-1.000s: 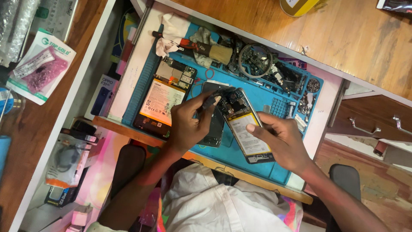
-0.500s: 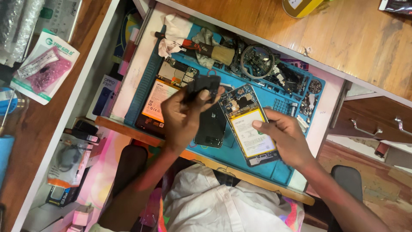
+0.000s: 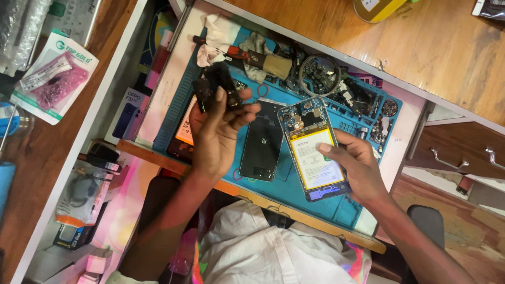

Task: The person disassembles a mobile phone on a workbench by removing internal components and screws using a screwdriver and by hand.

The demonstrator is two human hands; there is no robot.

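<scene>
A small black part (image 3: 218, 87) was pinched between the thumb and fingers of the left hand (image 3: 218, 134), which was closed around it and raised above the blue work mat (image 3: 336, 208); what kind of part it was could not be made out. Under that hand, partly hidden, lay a phone with an orange-lit face (image 3: 185, 129) at the mat's left side.

The right hand (image 3: 355, 165) rested on an opened phone (image 3: 314, 150), whose back was off, showing a pale battery and a blue circuit board at its top end. The fingers lay flat over the battery's right edge, loosely spread and steadying the phone rather than gripping it. Just beside it, between the two hands, a black back cover (image 3: 262, 142) lay flat on the mat.

Along the far edge of the mat sat a clutter of small parts, among them a round ring-shaped piece (image 3: 319, 74), a brush with a pale head (image 3: 265, 63) and a crumpled white cloth (image 3: 215, 34).

The mat sat on a pale bench (image 3: 165, 89), with a wooden surface (image 3: 447, 47) beyond it. To the left, on another wooden top, lay a packet with a pink insert (image 3: 52, 76). The person's white shirt (image 3: 273, 252) showed at the bottom.
</scene>
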